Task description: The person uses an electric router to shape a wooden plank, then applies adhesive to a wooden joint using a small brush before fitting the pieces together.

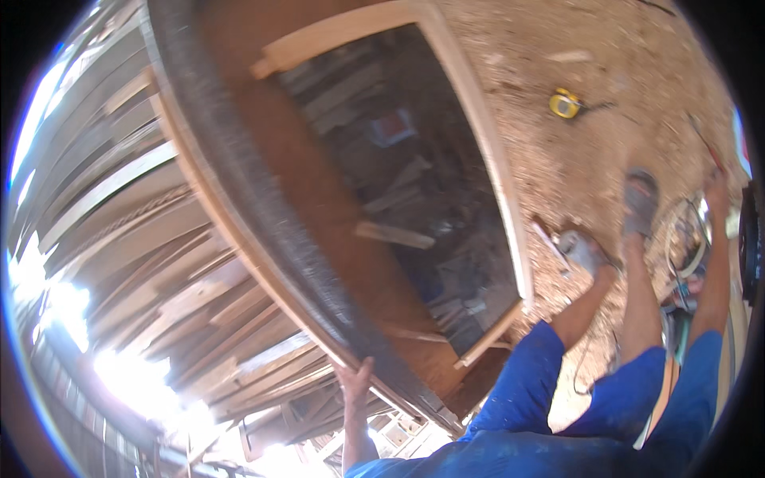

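Note:
My left hand is closed over the lower end of a long wooden strip, which edges a dark, worn board. Beyond it, a pale wooden frame stands around a dark opening with wood pieces showing inside. Stretched out at the far right, my right hand is closed around a slim tool with a red handle and a thin shaft. The tool's exact kind is too small to make out.
A yellow tape measure lies on the shavings-covered ground. My sandalled feet are at the right. A power tool with a green body and a cable sit beside my right arm. Stacked planks fill the left side.

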Available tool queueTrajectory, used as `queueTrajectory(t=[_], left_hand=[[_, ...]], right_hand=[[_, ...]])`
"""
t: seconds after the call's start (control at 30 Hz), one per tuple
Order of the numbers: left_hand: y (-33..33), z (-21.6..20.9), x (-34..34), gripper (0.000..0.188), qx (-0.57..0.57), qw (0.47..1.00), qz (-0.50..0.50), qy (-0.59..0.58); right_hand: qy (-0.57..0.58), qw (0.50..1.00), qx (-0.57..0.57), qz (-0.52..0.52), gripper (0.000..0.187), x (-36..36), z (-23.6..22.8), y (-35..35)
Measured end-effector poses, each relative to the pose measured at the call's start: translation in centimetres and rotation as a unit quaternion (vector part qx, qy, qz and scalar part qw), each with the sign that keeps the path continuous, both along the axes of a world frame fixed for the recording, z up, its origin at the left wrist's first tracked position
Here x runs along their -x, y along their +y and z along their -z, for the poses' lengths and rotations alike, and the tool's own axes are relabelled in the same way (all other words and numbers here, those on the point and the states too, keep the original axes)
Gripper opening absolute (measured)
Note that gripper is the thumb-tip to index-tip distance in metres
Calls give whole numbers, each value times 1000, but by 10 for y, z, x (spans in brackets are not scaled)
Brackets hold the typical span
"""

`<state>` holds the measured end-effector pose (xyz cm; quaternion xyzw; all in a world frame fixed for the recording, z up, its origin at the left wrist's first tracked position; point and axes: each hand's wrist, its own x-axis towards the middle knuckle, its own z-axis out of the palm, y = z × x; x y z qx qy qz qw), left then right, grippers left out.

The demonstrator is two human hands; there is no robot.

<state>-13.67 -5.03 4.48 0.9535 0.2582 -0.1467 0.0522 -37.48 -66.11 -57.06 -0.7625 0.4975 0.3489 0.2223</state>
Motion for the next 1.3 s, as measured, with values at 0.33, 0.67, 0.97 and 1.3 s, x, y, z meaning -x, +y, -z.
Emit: queueTrajectory(t=[0.33, 0.67, 0.97, 1.3], left_hand=[[51, -15, 17, 92, 132, 991, -16, 16], [83, -7, 13, 89, 90, 993, -6, 71], [30, -8, 3, 90, 130, 991, 19, 20], [44, -9, 5, 90, 140, 990, 2, 24]], right_hand=[[60, 998, 13, 2, 51, -29, -59, 21], [90, 995, 36, -32, 52, -17, -102, 6], [144, 975, 36, 164, 66, -43, -83, 8], [116, 988, -77, 66, 57, 28, -37, 7]])
